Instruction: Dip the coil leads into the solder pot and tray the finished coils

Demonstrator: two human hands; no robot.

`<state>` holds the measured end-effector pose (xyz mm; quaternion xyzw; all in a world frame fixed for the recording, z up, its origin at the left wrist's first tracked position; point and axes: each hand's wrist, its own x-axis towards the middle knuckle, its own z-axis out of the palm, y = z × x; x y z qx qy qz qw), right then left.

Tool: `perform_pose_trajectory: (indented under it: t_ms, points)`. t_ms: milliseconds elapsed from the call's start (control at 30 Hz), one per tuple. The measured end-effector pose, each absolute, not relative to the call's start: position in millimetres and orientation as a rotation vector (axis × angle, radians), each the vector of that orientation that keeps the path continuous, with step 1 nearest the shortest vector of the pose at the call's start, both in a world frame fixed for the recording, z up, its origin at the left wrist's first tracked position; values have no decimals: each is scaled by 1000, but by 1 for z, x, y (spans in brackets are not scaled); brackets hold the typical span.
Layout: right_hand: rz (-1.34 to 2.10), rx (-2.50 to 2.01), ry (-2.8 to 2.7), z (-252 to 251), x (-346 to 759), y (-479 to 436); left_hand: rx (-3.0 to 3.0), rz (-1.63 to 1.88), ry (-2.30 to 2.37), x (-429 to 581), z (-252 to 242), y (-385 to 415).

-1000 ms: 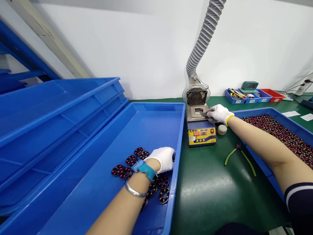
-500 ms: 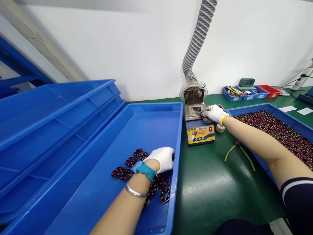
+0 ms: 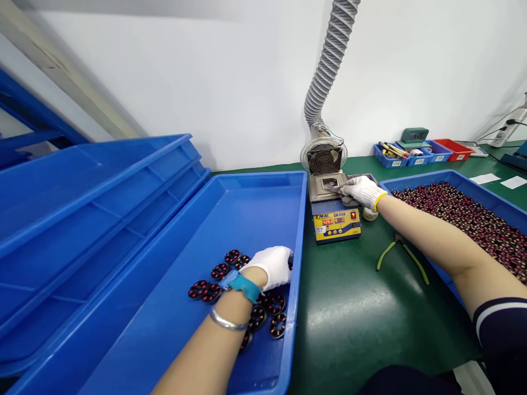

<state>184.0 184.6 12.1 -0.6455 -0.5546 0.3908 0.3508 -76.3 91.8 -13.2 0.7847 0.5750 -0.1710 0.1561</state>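
Note:
My left hand, in a white glove, is curled down against the right wall of the blue tray. A dark edge of a wound motor stator shows at its fingertips, most of which are hidden. Around and under the wrist lie several ring-shaped stators with black rims and copper-red windings. My gloved right hand pinches a thin silvery metal tool, whose tip lies over the small square opening of the solder pot. Its exact kind is hard to make out.
A second blue tray heaped with stators is at right. Green-handled pliers lie on the green table. Stacked blue trays stand at left. A grey duct hangs behind the pot; small bins line the wall.
The view has shifted very slightly. Both hands hold nearly the same places, and the metal tool is still at the pot's opening. The red digits on the pot's display differ.

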Motion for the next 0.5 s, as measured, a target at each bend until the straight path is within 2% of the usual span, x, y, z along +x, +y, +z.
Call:
perform_pose_trajectory:
  t_ms: [500]
  points:
    - [1067,-1644,-1417,21,181,192,2257,-458,1642,-79,-16,93]
